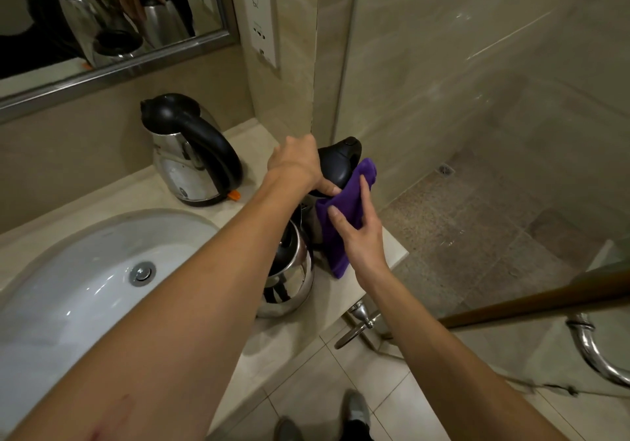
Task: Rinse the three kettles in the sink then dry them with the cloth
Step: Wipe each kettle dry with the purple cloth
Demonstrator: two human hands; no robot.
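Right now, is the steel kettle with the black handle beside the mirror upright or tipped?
Upright: the steel kettle sits base-flat on the beige counter, black lid uppermost.

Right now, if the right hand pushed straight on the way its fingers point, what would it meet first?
The purple cloth, already under the fingers of the right hand. Directly behind it, as far as one view shows, is the kettle that the left hand grips by its top.
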